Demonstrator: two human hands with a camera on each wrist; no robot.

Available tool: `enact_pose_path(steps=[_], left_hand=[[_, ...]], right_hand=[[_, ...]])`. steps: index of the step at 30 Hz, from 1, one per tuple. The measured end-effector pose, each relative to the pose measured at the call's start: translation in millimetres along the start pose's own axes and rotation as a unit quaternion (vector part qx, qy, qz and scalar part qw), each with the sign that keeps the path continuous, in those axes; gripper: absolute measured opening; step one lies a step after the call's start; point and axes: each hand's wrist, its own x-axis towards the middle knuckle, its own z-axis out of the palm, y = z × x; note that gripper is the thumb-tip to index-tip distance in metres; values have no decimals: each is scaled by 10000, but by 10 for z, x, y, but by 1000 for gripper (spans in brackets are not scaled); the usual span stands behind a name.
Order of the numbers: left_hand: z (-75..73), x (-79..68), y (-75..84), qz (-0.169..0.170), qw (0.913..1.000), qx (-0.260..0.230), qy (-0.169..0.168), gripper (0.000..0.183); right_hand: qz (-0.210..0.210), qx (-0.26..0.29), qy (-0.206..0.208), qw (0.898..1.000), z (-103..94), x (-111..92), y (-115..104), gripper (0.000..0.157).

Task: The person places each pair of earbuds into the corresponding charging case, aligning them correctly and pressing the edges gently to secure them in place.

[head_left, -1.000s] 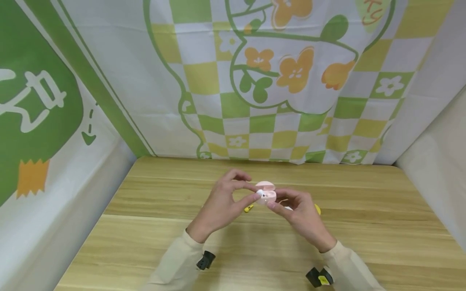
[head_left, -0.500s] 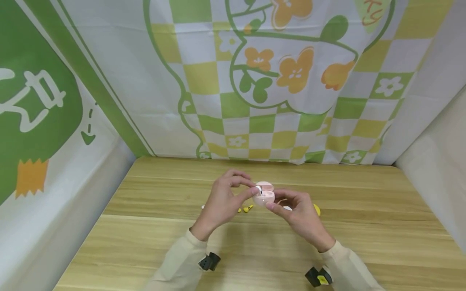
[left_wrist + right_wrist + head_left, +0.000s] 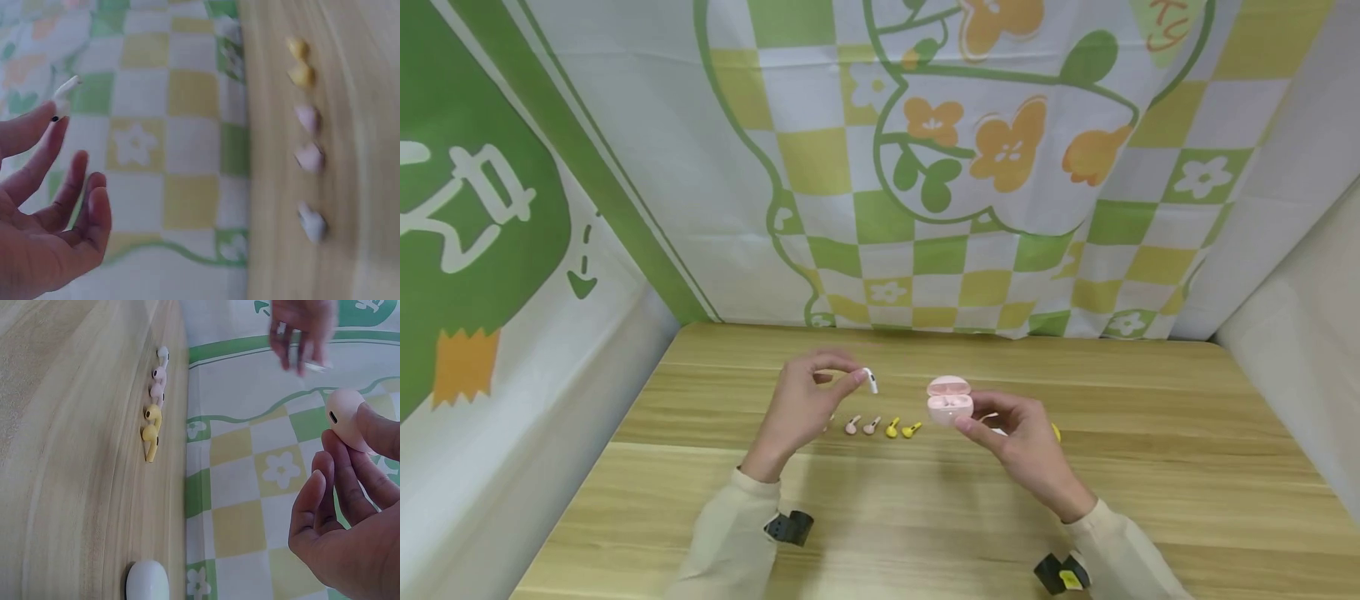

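Note:
My left hand point(image 3: 797, 408) pinches a white wireless earbud point(image 3: 871, 382) between thumb and fingertip, its stem pointing down to the right in the head view. In the left wrist view the earbud point(image 3: 64, 100) stands out beyond the fingertips. My right hand point(image 3: 1026, 437) grips a pink earbud charging case point(image 3: 950, 412) with its lid raised; the two wells inside face the head camera. The case's rounded base, with a small dark port, shows in the right wrist view. A gap separates the left hand from the case.
On the wooden table point(image 3: 887, 517) a row holds two pink earbuds point(image 3: 861, 426), two yellow earbuds point(image 3: 901, 429) and a white earbud point(image 3: 313, 224). A white case point(image 3: 148, 581) lies under the right hand, and a yellow case point(image 3: 1057, 432) is partly hidden behind it. A patterned cloth point(image 3: 940, 250) hangs behind.
My left hand has moved left, away from the pink case, carrying the white earbud out from beside it. The earbud row has come into view. The right hand has barely moved.

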Motion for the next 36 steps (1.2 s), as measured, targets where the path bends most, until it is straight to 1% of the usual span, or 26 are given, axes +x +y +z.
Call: enact_pose_path(steps=[3, 5, 10, 12, 15, 19, 21, 24, 27, 31, 33, 36], left_hand=[[-90, 3, -197, -272, 9988, 410, -77, 15], [-143, -9, -304, -526, 9962, 676, -140, 17], [-236, -31, -507, -1213, 9856, 1143, -274, 20], [-255, -34, -577, -1365, 9816, 1305, -285, 20], [-271, -41, -671, -1483, 9769, 1509, -289, 20], [-269, -34, -786, -1749, 9708, 1623, -261, 19], [-263, -28, -837, -1944, 9665, 1652, -276, 20], [-252, -15, -904, -2178, 9582, 1833, -296, 22], [-244, -4, -952, -2289, 9501, 2099, -295, 21], [-241, -2, -976, -2309, 9419, 2420, -313, 21], [-244, -3, -976, -2299, 9394, 2520, -334, 21], [-251, -3, -970, -2211, 9390, 2616, -328, 21]], right_hand=[[-4, 18, 11, 10000, -3, -1, 6, 24], [9, 23, 5, 10000, -5, -5, 6, 24], [91, 58, -8, 9999, -13, -17, 11, 25], [108, 69, -19, 9999, -17, -20, 18, 25], [120, 63, -43, 9999, -22, -20, 35, 25], [114, 46, -69, 9999, -30, -15, 58, 24], [130, 37, -74, 9999, -34, -14, 64, 23], [149, -13, -96, 9998, -41, -14, 67, 23], [139, -61, -110, 9998, -43, -13, 71, 22], [109, -82, -104, 9999, -42, -12, 72, 21], [101, -93, -99, 9999, -40, -11, 70, 21], [98, -99, -107, 9998, -40, -7, 65, 21]])
